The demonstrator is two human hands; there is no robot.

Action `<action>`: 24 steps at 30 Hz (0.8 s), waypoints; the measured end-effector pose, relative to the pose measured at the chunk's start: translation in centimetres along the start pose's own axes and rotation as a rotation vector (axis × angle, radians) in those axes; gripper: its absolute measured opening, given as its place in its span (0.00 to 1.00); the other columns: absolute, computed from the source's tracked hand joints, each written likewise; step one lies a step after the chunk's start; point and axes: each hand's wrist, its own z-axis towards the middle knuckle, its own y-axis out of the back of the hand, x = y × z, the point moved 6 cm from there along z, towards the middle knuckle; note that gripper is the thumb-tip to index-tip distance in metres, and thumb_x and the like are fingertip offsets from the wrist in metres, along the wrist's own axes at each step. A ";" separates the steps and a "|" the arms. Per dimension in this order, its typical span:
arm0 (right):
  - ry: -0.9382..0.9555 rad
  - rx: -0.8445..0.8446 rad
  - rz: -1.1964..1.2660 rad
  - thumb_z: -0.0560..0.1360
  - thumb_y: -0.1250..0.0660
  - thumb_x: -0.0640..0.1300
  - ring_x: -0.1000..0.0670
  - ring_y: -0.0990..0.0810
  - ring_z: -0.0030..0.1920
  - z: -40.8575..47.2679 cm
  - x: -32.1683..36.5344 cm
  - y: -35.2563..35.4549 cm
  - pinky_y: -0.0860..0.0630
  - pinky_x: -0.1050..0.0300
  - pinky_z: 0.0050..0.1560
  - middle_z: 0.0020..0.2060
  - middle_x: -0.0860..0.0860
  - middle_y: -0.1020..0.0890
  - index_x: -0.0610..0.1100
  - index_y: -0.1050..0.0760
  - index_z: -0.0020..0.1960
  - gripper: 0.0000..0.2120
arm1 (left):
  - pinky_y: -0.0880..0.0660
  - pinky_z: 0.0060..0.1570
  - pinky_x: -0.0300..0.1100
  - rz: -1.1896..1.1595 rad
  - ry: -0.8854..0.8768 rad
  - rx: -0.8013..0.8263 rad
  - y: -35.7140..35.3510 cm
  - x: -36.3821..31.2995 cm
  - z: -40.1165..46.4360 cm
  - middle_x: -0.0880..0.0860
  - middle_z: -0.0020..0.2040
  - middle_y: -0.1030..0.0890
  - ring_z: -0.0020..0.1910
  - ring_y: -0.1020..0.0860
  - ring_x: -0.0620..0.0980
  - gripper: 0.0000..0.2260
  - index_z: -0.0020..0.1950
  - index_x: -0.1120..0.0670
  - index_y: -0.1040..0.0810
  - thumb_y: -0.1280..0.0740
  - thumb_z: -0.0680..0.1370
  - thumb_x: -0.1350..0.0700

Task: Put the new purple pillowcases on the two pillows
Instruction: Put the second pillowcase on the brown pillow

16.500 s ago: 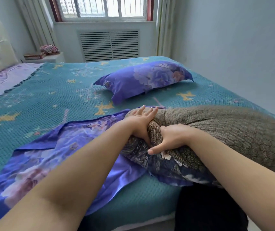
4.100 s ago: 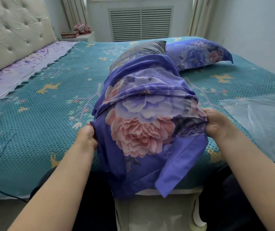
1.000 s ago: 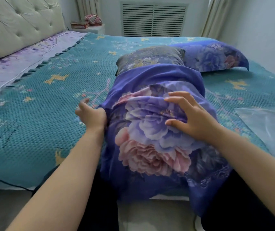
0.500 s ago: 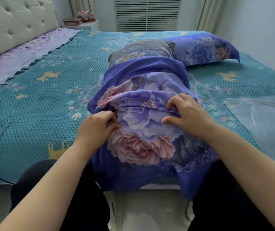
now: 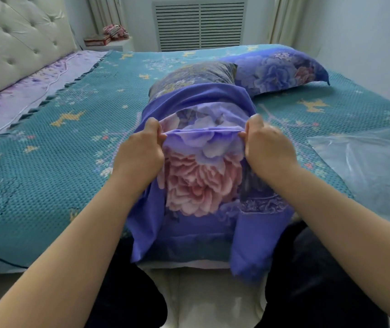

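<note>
A person stands at the foot edge of a bed (image 5: 47,162) covered in a teal spread, seen from their own head looking down along both bare forearms. Lying lengthwise on the bed, straight ahead, is a pillow (image 5: 196,74) partly sleeved in a purple floral pillowcase (image 5: 201,181). The case covers the near part of the pillow; the far end, dark and patterned, still pokes out uncovered.

Half a second ago both hands sat close together on top of the pillow, bunching fabric near its middle. Now they have spread apart to the pillow's two sides. The left hand (image 5: 139,152) pinches a raised fold of the case on the pillow's left side, and the right hand (image 5: 267,147) pinches the same fold on the pillow's right side, fingers curled tightly round the cloth. The fold is stretched taut between them like a ridge.

This looks like a fresh two-handed hold for drawing the case farther along toward the pillow's exposed end, so this pillow is roughly half dressed.

Just beyond the pillow's far right corner lies the second pillow (image 5: 281,69), fully in its purple case. A clear plastic bag (image 5: 366,166) lies on the spread to the pillow's right.
</note>
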 end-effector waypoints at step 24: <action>-0.294 0.369 -0.022 0.73 0.40 0.37 0.40 0.21 0.50 0.5 -7.2 -2.5 0.30 0.54 0.46 0.50 0.40 0.19 0.43 0.21 0.53 0.13 | 0.24 0.45 0.45 0.169 0.378 0.561 -3.8 9.4 0.2 0.58 0.45 0.22 0.43 0.23 0.57 0.09 0.47 0.58 0.24 0.43 0.75 0.63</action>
